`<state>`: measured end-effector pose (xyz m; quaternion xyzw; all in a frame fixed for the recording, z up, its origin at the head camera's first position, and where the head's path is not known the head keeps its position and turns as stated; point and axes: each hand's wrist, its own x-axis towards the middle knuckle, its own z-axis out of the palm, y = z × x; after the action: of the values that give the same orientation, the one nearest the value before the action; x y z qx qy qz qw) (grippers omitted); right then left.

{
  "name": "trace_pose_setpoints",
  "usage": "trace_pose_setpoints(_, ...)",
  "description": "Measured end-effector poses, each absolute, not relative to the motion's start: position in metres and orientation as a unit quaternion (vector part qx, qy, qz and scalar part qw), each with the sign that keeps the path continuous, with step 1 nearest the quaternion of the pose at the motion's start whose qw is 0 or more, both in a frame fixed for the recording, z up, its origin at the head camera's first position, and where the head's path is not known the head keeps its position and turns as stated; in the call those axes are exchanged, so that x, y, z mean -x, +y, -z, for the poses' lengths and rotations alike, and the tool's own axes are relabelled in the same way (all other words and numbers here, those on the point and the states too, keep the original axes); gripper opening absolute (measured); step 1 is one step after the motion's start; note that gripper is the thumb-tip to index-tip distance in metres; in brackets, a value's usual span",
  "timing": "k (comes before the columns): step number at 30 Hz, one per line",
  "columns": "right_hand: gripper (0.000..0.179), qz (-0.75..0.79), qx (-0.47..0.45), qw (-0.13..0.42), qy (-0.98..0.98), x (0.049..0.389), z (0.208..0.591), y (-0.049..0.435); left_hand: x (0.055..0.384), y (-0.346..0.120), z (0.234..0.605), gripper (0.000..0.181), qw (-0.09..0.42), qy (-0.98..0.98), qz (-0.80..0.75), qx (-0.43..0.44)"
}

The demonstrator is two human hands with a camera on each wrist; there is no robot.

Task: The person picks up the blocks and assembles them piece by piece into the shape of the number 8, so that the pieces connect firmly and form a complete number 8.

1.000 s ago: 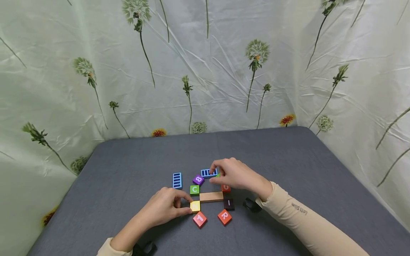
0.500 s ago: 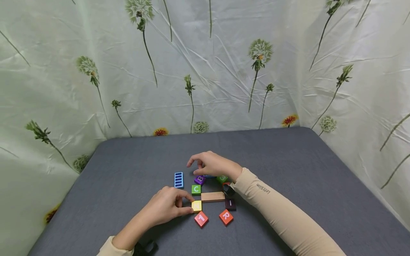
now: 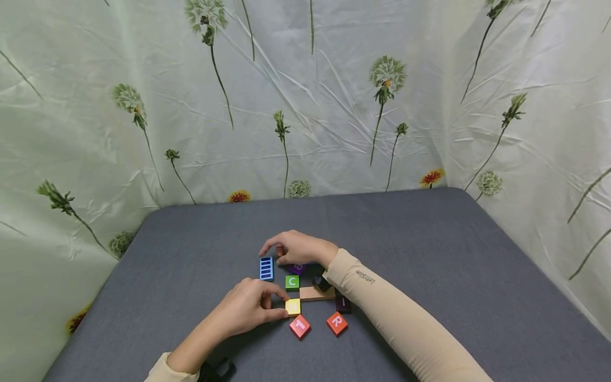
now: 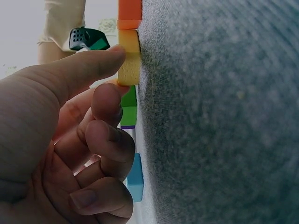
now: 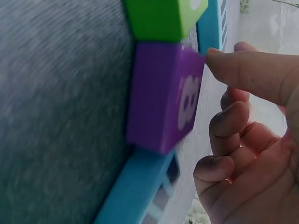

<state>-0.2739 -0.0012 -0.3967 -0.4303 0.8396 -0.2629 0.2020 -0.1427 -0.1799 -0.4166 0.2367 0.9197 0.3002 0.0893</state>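
My left hand pinches a yellow block between thumb and forefinger, its other fingers curled in the left wrist view. Farther back, my right hand hovers with bent fingers and holds nothing. Its forefinger tip is at the far end of a blue block with dark bars, the thumb tip to the right of it. Below that hand lies a purple block marked 8, partly hidden in the head view. A green block marked C sits between the two hands.
A plain wooden plank lies right of the yellow block, with a black block at its right end. A pinkish-red block and an orange-red R block lie nearer. Another blue block adjoins the purple one.
My right hand has moved left, from above the other blue block and past the purple block, to the left blue block. The left hand keeps its pinch on the yellow block.
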Motion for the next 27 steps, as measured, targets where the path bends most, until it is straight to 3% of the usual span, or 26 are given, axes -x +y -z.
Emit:
trace_pose_setpoints(8, 0.043, 0.246, 0.443, 0.211, 0.836, 0.271, 0.397, -0.014, 0.143, -0.18, 0.416, 0.017, 0.091, 0.92, -0.299, -0.238)
trace_pose_setpoints(27, 0.035, 0.245, 0.43, 0.2, 0.846, 0.272, 0.398, -0.012, 0.143, -0.18, 0.416, 0.017, 0.092, 0.916, -0.308, -0.238)
